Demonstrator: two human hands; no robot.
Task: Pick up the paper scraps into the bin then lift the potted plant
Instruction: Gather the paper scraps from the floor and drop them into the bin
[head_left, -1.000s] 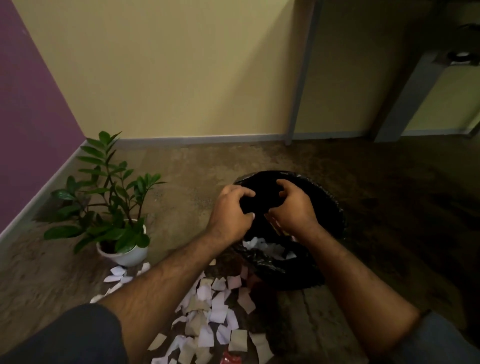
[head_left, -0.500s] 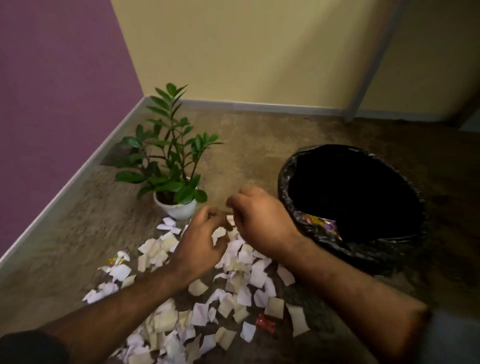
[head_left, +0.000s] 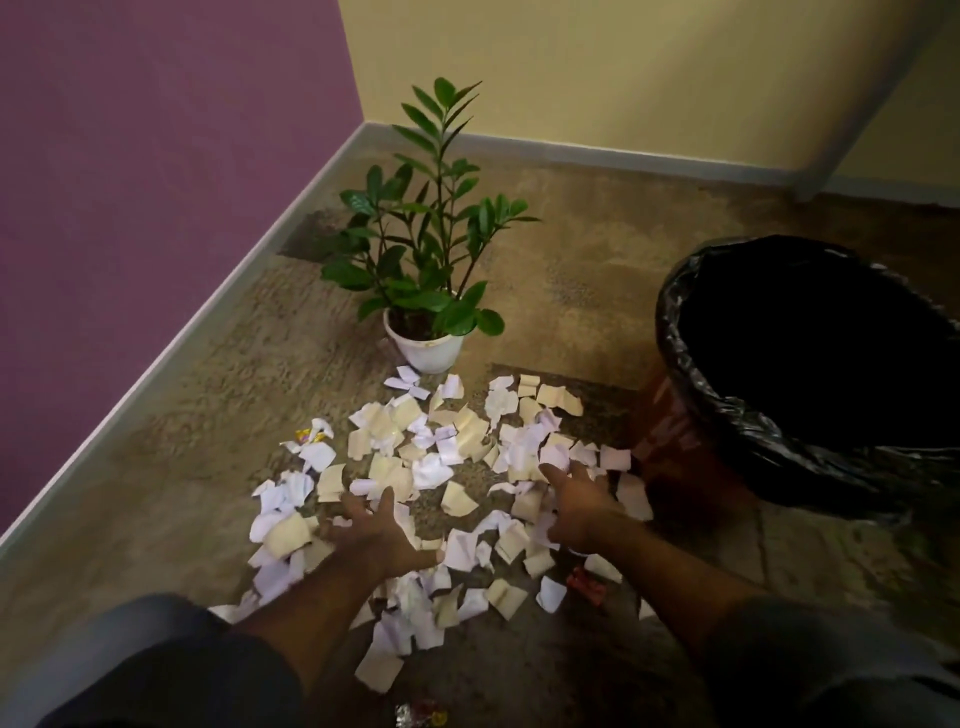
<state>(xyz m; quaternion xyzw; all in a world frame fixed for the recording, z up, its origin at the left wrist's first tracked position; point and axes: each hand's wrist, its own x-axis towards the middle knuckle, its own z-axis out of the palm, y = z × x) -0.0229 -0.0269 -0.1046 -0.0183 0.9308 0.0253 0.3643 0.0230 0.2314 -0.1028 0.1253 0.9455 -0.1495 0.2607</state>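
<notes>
The clean-up looks to be in its early or middle stretch: a broad scatter of white and cream paper scraps (head_left: 447, 467) covers the floor (head_left: 171, 447), and the potted plant (head_left: 427, 291) in its white pot stands untouched at the far end of that scatter, toward the room's corner. Both hands are down among the scraps with fingers spread wide and holding nothing that can be made out; the left hand (head_left: 376, 530) lies on the left part of the pile, the right hand (head_left: 576, 512) on the right part, nearer the bin (head_left: 691, 467). By the look of it they are set to rake the paper together for a scoop. The bin, lined with a black bag, stands at the right edge of the scatter, its mouth open; its inside is too dark to tell what it holds. A few coloured wrappers lie among the paper, one red wrapper (head_left: 586, 592) near the right forearm. So most scraps remain to be gathered, and the lift of the plant is not yet begun. The floor is mottled brown, rough-looking stone or concrete, with a pale skirting (head_left: 156, 371) along a purple wall (head_left: 130, 182) at left and a yellow wall (head_left: 623, 67) behind.
</notes>
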